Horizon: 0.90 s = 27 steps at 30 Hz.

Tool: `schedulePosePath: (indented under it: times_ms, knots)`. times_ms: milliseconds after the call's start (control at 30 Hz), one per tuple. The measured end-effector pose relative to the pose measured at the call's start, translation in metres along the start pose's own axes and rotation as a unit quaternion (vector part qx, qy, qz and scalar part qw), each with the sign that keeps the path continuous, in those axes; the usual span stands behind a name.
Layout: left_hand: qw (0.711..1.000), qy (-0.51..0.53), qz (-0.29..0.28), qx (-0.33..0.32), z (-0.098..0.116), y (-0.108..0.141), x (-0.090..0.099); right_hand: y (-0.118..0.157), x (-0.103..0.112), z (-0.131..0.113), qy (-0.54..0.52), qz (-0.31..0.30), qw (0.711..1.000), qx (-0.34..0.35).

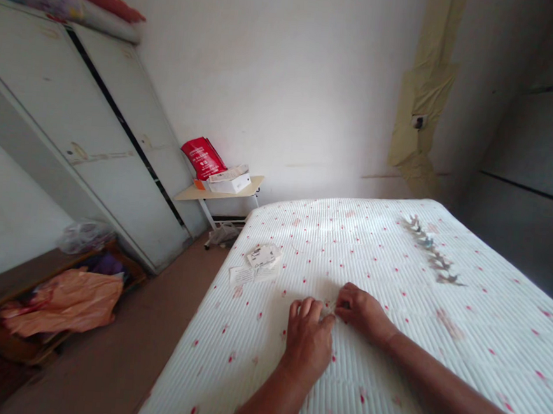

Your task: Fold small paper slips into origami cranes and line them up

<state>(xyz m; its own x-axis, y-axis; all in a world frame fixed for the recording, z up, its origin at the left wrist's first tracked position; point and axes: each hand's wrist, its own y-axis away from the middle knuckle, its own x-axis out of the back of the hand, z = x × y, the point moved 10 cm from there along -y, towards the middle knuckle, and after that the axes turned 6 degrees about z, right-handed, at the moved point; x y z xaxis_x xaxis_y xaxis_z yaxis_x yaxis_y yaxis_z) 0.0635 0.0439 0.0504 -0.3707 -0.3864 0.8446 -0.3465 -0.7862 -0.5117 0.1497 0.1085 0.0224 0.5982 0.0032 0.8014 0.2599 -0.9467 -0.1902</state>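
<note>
No legible text anywhere. Red bag [204, 156] on side table [220, 194], far beyond fingers of left hand [307, 338]: white print present, too small to read. White box [229, 182] beside it: no readable label. Paper slips [258, 264] on bed cover [390, 343], just beyond left fingertips [305, 308]: dark printed marks, blurred, unreadable. Wardrobe door [94, 148]: sticker remnants, no lettering discernible.
</note>
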Motion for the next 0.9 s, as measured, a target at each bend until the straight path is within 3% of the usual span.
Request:
schedulePosePath:
  times_ms: [233,400,467,700,900]
  knots:
    - [1.000,-0.008,-0.018,0.002,0.000,-0.001,-0.005,-0.006,0.003,0.011,-0.107,-0.027,0.994,0.017]
    - [0.999,-0.016,-0.028,0.000,-0.001,-0.001,-0.005,-0.004,0.008,0.052,-0.249,-0.032,0.960,-0.123]
    - [0.999,-0.010,-0.032,-0.003,0.000,-0.001,-0.005,-0.002,0.007,0.057,-0.272,-0.041,0.951,-0.143]
    - [1.000,-0.002,-0.019,-0.001,-0.001,0.000,-0.006,-0.005,0.009,0.023,-0.200,-0.026,0.979,-0.019]
    - [1.000,-0.003,-0.007,-0.005,0.000,0.000,-0.004,0.001,0.007,0.009,-0.115,-0.009,0.993,0.014]
